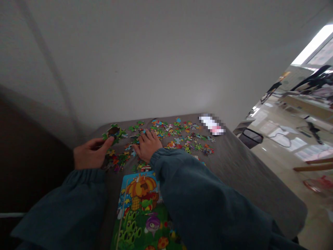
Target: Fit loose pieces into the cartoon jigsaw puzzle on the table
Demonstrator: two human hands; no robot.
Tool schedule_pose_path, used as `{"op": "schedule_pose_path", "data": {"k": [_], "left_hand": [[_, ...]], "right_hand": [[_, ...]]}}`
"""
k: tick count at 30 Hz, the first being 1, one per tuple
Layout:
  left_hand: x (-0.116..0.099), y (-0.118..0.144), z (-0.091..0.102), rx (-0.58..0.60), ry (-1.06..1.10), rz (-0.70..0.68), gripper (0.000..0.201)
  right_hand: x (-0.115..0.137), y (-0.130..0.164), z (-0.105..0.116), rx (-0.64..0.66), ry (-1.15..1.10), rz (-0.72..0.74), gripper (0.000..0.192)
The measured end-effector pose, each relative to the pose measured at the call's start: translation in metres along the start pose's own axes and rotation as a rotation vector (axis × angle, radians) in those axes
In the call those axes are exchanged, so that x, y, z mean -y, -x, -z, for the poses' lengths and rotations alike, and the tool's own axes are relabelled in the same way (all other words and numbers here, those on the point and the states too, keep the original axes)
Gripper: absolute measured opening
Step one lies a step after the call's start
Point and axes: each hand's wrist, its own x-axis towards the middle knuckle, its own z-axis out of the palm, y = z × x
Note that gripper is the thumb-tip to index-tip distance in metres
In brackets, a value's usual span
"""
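My left hand (pixel 91 153) pinches a clump of joined jigsaw puzzle pieces (pixel 120 134), green at the edges with a dark brown middle, at the left of the grey table. My right hand (pixel 148 145) lies palm down over loose puzzle pieces (pixel 169 130), its fingers stretched out and the thumb apart. What is under its fingertips is hidden. Below the right hand rests a colourful puzzle picture board (pixel 142 185) showing a pumpkin and green plants, partly covered by my right sleeve.
The grey cloth-covered table (pixel 234 173) stands against a pale wall (pixel 161 59). Near its back right lies a phone-like object (pixel 212 124), its screen blurred out. More small pieces (pixel 118 161) lie near my left wrist. Beyond the table's right edge are a tiled floor and furniture.
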Motion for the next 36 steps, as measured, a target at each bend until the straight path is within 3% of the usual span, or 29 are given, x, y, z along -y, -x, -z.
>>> {"op": "schedule_pose_path", "data": {"k": [5, 11, 17, 22, 27, 36], "left_hand": [[0.008, -0.005, -0.002, -0.057, -0.009, 0.013, 0.042], [0.007, -0.003, -0.002, -0.068, 0.003, -0.012, 0.041], [0.006, -0.005, -0.001, -0.041, -0.01, -0.013, 0.036], [0.004, -0.005, 0.001, -0.031, -0.022, -0.025, 0.034], [-0.001, -0.001, 0.003, -0.024, -0.03, -0.023, 0.037], [-0.005, 0.0, 0.002, -0.007, -0.001, -0.02, 0.026]], "right_hand": [[-0.001, -0.001, 0.005, -0.038, 0.024, -0.032, 0.048], [-0.001, 0.001, -0.01, 0.006, -0.077, 0.156, 0.043], [-0.002, -0.003, -0.008, 0.029, -0.135, 0.13, 0.034], [-0.004, -0.01, 0.002, 0.067, -0.208, -0.057, 0.028], [-0.011, -0.017, -0.001, 0.049, -0.369, -0.249, 0.028], [-0.016, -0.02, -0.011, -0.006, -0.61, -0.308, 0.026]]}}
